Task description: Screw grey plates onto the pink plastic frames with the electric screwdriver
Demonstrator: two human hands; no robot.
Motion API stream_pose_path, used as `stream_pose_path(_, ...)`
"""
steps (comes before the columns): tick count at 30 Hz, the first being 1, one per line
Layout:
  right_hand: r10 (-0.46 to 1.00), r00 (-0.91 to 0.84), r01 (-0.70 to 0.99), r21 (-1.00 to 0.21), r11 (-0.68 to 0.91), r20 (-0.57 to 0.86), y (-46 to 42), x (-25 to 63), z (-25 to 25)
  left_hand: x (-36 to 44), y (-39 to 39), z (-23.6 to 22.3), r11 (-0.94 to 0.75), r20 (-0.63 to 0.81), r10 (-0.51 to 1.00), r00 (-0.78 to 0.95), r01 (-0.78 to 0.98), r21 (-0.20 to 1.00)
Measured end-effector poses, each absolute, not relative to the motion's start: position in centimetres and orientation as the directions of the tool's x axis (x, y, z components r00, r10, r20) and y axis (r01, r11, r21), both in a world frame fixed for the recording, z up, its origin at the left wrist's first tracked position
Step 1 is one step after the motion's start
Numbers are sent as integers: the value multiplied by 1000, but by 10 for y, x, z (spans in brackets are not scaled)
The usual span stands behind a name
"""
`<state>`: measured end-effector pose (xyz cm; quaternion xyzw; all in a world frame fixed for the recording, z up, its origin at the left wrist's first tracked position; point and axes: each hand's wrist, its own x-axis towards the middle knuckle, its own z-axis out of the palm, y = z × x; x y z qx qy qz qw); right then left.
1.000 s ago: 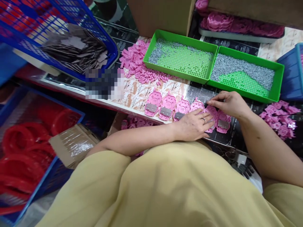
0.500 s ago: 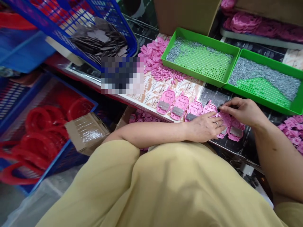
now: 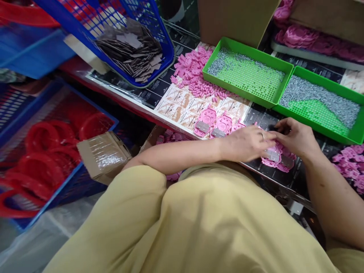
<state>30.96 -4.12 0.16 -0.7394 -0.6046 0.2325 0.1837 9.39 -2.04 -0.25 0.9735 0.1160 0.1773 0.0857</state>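
A row of pink plastic casings with grey metal plates lies along the table's front edge; the leftmost pink casing (image 3: 205, 120) shows whole. My left hand (image 3: 247, 143), a ring on one finger, stretches flat over the middle casings and hides them in part. Its fingertips reach close to my right hand (image 3: 298, 137), whose thumb and fingers are bent together above the right end of the row. What lies between those fingers is hidden. Under the hands, the rightmost casing (image 3: 286, 161) is partly visible.
Two green trays (image 3: 241, 93) of small metal screws or pins stand behind the hands. Loose pink parts (image 3: 190, 70) are heaped to their left, with more pink pieces (image 3: 351, 163) at right. A blue basket (image 3: 167, 49) holds dark flat pieces. Red rings fill a crate (image 3: 113, 123) below.
My left hand has moved away from the table's front edge, its fingers now beside the right hand's. The right fingers have bent more. The whole view has shifted slightly.
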Motion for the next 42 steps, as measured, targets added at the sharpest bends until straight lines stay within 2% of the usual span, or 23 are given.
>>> stream_pose_path(2,977,189,804,-555,-212,-100,-45,309,6,71,8,6,-911,339,409,847,359,204)
stream_pose_path(5,967,251,799,-554,-233,-44,-52,310,15,34,56,9,-726,301,687,662,647,232)
stream_pose_path(9,954,300,798,-551,-245,11,-63,312,24,10,96,-6,-572,158,820,550,797,194)
stream_pose_path(11,948,316,793,-556,-247,29,-69,312,28,9,104,-17,-548,126,836,534,818,173)
stream_pose_path(17,913,398,773,-567,-284,86,-91,323,36,13,105,-32,-613,190,790,583,761,213)
stream_pose_path(21,886,451,746,-591,-308,108,-105,341,31,9,103,-20,-598,122,801,586,775,206)
stream_pose_path(25,869,470,731,-620,-286,153,-115,354,19,8,100,-7,-653,-15,750,661,745,140)
stream_pose_path(27,866,470,726,-632,-271,169,-118,357,14,11,100,-5,-671,-40,734,678,733,113)
stream_pose_path(32,882,427,761,-607,-230,201,-121,360,8,12,104,-11,-639,38,769,638,768,44)
stream_pose_path(34,884,407,778,-594,-203,230,-123,359,9,10,105,-9,-627,79,779,623,777,54)
stream_pose_path(37,884,352,794,-598,-107,308,-126,353,10,13,98,1,-633,186,773,606,752,183)
stream_pose_path(40,885,289,797,-603,-11,366,-129,338,13,36,73,14,-671,317,735,599,576,467)
stream_pose_path(42,891,237,806,-591,42,386,-131,325,15,61,46,19,-627,293,697,654,358,692)
